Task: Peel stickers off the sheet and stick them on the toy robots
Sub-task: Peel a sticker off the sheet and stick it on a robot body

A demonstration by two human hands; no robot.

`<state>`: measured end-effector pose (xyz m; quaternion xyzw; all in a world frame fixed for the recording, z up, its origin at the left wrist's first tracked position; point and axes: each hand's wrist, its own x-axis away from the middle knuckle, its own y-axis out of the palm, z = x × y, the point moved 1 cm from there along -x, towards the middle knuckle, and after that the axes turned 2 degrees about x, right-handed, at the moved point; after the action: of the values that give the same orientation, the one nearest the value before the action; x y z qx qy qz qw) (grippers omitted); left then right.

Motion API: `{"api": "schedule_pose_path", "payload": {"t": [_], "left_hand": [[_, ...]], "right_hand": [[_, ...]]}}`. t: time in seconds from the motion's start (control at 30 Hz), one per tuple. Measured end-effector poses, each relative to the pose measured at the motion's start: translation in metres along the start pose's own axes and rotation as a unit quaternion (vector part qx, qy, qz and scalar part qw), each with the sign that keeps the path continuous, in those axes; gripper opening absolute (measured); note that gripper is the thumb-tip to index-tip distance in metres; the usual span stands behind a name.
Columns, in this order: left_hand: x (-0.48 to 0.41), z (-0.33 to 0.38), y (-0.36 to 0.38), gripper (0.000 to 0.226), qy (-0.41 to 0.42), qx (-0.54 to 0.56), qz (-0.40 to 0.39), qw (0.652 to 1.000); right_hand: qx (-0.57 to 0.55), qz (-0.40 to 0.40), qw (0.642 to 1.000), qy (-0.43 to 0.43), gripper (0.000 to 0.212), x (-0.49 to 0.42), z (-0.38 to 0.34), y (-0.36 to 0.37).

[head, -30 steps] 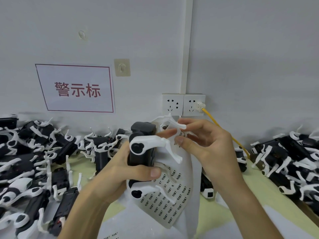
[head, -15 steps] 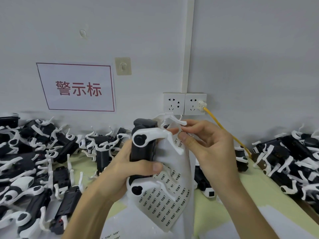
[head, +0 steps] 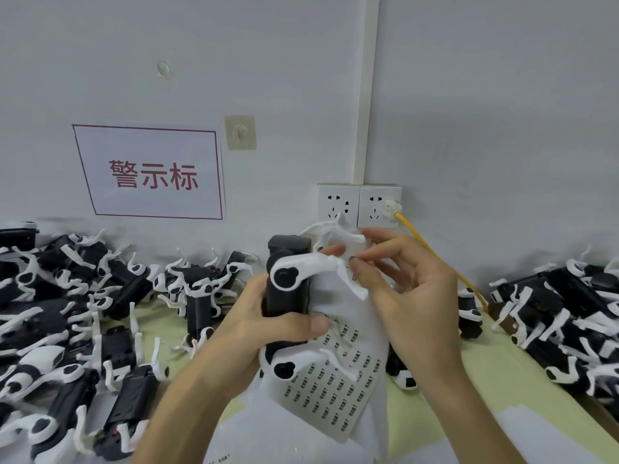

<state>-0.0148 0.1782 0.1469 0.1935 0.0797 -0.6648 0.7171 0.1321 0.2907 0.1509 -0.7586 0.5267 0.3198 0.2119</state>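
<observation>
Both forearms come up from bottom edge, bare, angled inward to meet mid-frame. Nearest: loose white paper (head: 536,437) lying flat on pale green table (head: 502,380). Sticker sheet (head: 338,380) hangs curled below and btwn the hands, rows of small printed labels on its lower half, upper half mostly bare white. L hand (head: 268,326) palm to the right, fingers wrapped round the black body of a toy robot (head: 288,296), thumb laid across the front w/ its tip at the sheet's edge; robot held upright, clear of table, white legs sticking out to the right over the sheet. R hand (head: 412,296) raised just right of robot, wrist bent, back of hand toward camera; thumb + forefinger closed in a tight pinch at the sheet's upper part, beside the robot's top white leg, other fingers loosely spread above. Whether a peeled sticker sits in that pinch: too small to tell. Farther back, left pile of robots (head: 67,313) covers table's left side; right pile of robots (head: 562,323) at right edge. On the wall: two sockets (head: 358,205), yellow cable (head: 435,252) plugged into the right one and running down behind R hand, red-lettered sign (head: 150,172), small hook (head: 240,132).
</observation>
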Motion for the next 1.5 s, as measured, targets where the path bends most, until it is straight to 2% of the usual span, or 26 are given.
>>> {"api": "schedule_pose_path", "payload": {"t": [0.13, 0.23, 0.33, 0.37, 0.43, 0.5, 0.63, 0.8, 1.03, 1.2, 1.33, 1.5], "left_hand": [[-0.004, -0.007, -0.005, 0.053, -0.037, 0.028, 0.087, 0.995], [-0.007, -0.015, -0.012, 0.053, -0.076, 0.035, 0.195, 0.977], [-0.008, -0.018, -0.018, 0.045, -0.014, -0.054, 0.306, 0.951], [-0.007, -0.016, -0.020, 0.037, 0.025, -0.057, 0.311, 0.948], [-0.005, -0.007, -0.018, 0.026, 0.079, -0.006, 0.233, 0.969], [-0.003, 0.003, -0.014, 0.024, 0.087, 0.012, 0.145, 0.986], [0.000, 0.006, -0.007, 0.024, 0.071, -0.032, 0.094, 0.993], [0.001, 0.004, -0.005, 0.028, 0.043, -0.064, 0.096, 0.992], [-0.001, 0.004, 0.007, 0.022, 0.029, -0.017, 0.065, 0.997], [-0.002, 0.004, 0.011, 0.019, 0.030, 0.021, 0.051, 0.998], [-0.002, 0.002, 0.008, 0.018, 0.033, 0.038, 0.056, 0.997], [-0.002, 0.001, 0.008, 0.019, 0.025, 0.041, 0.055, 0.997]], "right_hand": [[0.040, -0.016, 0.999, -0.012, 0.019, -0.002, -0.001, -0.006], [0.003, -0.033, 0.999, 0.009, 0.016, -0.005, -0.003, -0.011], [-0.055, -0.054, 0.995, 0.060, 0.011, -0.008, -0.004, -0.015], [-0.062, -0.060, 0.993, 0.074, 0.009, -0.008, -0.004, -0.015], [-0.064, -0.068, 0.991, 0.091, 0.010, -0.010, -0.003, -0.016], [-0.068, -0.080, 0.989, 0.104, 0.012, -0.010, -0.004, -0.016], [-0.058, -0.103, 0.986, 0.117, 0.017, -0.010, -0.005, -0.015], [-0.004, -0.106, 0.989, 0.099, 0.017, -0.009, -0.007, -0.013], [0.060, -0.093, 0.993, 0.052, 0.018, -0.007, -0.007, -0.011], [0.026, -0.059, 0.994, 0.088, 0.017, -0.007, -0.003, -0.007], [-0.026, -0.067, 0.988, 0.138, 0.005, -0.005, -0.002, -0.003], [-0.102, -0.072, 0.977, 0.173, 0.006, -0.004, -0.001, -0.003]]}}
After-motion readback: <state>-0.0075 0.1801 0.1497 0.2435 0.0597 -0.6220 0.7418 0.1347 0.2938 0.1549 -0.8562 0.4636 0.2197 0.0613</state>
